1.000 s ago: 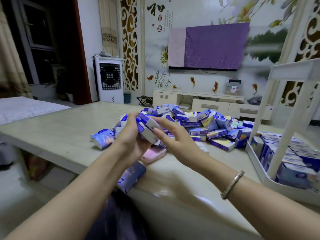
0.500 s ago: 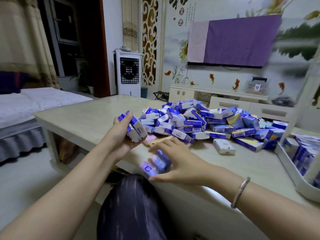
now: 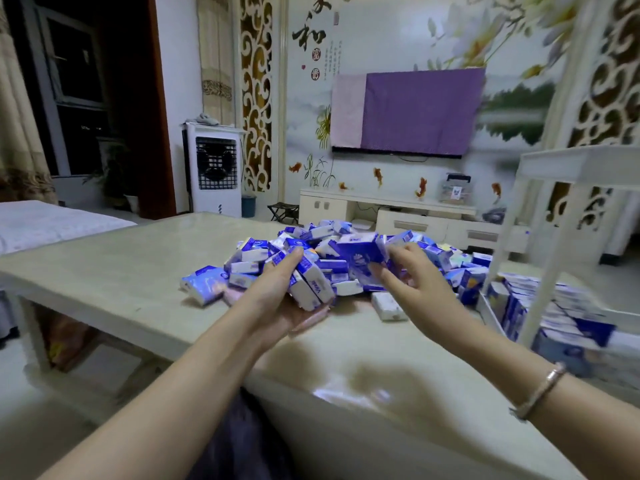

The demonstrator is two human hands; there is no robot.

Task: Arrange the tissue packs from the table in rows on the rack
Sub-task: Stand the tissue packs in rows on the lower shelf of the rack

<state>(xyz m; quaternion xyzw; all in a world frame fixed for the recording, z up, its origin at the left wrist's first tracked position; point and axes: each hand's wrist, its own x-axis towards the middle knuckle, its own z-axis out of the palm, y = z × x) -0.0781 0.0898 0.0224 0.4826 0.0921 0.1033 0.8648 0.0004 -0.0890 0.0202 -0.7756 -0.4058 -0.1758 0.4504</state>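
Gathering step. A few tissue packs (image 3: pixel 310 284) are clasped in the curled left hand (image 3: pixel 280 299); another pack (image 3: pixel 360 259) is pinched by the right hand (image 3: pixel 410 278) above the table's pile (image 3: pixel 433 251). Next, transfer to the rack (image 3: pixel 540 306) seems required.

Bare forearms; metal bangle (image 3: pixel 538 390) on right wrist.
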